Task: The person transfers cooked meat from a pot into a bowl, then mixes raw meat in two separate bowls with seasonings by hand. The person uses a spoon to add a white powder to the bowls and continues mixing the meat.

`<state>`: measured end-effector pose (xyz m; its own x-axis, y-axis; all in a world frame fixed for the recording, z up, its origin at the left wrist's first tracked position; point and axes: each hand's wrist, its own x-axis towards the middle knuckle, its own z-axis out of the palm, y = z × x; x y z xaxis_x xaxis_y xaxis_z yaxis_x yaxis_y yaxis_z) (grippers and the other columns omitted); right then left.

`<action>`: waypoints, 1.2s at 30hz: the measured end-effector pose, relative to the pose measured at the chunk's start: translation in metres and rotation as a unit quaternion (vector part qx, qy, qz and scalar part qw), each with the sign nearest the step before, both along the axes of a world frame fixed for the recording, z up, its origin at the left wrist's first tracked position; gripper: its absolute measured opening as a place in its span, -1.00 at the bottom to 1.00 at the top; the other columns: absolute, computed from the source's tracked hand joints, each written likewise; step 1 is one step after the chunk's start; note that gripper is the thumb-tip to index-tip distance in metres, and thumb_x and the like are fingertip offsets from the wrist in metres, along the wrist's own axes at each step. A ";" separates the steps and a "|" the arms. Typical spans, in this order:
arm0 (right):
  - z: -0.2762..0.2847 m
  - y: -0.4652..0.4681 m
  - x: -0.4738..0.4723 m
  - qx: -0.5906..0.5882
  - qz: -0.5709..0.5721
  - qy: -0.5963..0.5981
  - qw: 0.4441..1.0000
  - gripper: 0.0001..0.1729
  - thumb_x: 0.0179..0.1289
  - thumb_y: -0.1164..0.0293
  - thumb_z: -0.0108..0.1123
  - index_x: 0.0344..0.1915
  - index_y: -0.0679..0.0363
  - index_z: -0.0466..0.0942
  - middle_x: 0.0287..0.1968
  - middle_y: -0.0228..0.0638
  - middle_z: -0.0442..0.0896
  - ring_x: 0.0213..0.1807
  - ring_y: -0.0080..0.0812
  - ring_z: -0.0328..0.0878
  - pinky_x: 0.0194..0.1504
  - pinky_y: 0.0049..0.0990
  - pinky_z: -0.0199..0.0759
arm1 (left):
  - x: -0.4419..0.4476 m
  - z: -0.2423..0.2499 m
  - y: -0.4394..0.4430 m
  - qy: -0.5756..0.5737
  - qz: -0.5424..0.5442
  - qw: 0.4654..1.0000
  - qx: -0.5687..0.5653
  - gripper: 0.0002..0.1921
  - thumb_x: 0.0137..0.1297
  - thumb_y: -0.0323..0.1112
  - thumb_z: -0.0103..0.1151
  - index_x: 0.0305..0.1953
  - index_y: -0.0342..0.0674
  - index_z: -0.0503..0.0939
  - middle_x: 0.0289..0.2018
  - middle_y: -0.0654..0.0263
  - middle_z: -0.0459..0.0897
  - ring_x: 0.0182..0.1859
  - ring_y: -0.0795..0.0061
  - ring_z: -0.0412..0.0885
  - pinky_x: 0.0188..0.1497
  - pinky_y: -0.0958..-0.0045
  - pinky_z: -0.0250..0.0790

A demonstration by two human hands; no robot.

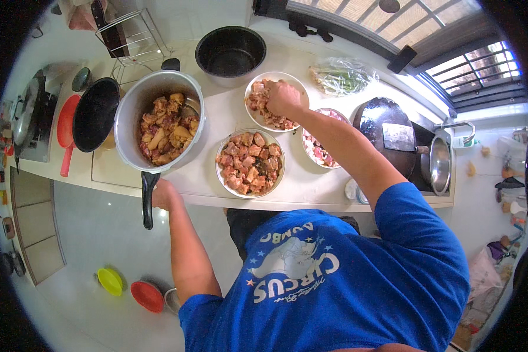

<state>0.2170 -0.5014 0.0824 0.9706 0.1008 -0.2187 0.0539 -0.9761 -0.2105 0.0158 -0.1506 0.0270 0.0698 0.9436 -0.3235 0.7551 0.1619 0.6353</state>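
Observation:
My right hand [285, 97] reaches into a white plate [302, 88] of small meat pieces [258, 100]. Its fingers are curled down against the meat, and their tips are hidden. Low at the counter's front edge is my left hand [166, 195], beside the black handle [148, 198] of a pressure cooker pot. The handle partly covers it, so its grip cannot be made out. Browned meat chunks lie inside the metal pot [127, 119]. In front of me, another plate [220, 177] holds meat cubes [248, 162]. Under my right forearm, a third dish [306, 152] of raw meat is partly hidden.
Behind the plates stand a black inner pot [231, 50] and bagged green vegetables [343, 75]. A cleaver [398, 136] lies on a dark wok [378, 115] near the sink's metal basin [441, 165]. Left are a black pan [97, 114], a red pan [64, 123] and a wire rack [132, 33].

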 end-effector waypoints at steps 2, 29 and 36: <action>0.013 0.002 0.003 -0.034 0.029 0.008 0.999 -0.57 0.15 0.35 0.24 0.05 0.20 0.63 -0.01 0.01 0.67 -0.02 0.05 0.70 0.00 -0.11 0.64 | -0.002 -0.011 0.009 -0.006 -0.010 1.000 0.029 -0.26 0.31 0.07 0.15 0.06 -0.68 0.33 -0.03 -0.39 0.60 -0.02 -0.29 0.67 0.05 -0.10 0.57; 0.001 -0.025 0.040 -0.044 0.327 0.086 0.940 -0.29 0.06 0.33 0.37 0.30 -0.16 0.49 0.28 -0.13 0.44 0.19 0.01 0.53 0.19 -0.16 0.52 | -0.007 -0.028 0.017 0.005 -0.007 0.999 0.041 -0.25 0.29 0.17 0.14 0.05 -0.60 0.37 -0.03 -0.39 0.60 0.02 -0.29 0.65 0.09 -0.09 0.53; 0.002 -0.035 0.067 0.006 0.237 0.056 0.970 -0.69 0.07 0.28 0.28 -0.17 0.13 0.71 -0.27 -0.01 0.74 -0.15 -0.01 0.72 -0.06 -0.19 0.63 | -0.002 -0.034 0.017 0.028 -0.020 0.999 0.024 -0.18 0.29 0.26 0.10 0.08 -0.60 0.36 -0.03 -0.37 0.60 0.04 -0.30 0.64 0.09 -0.08 0.54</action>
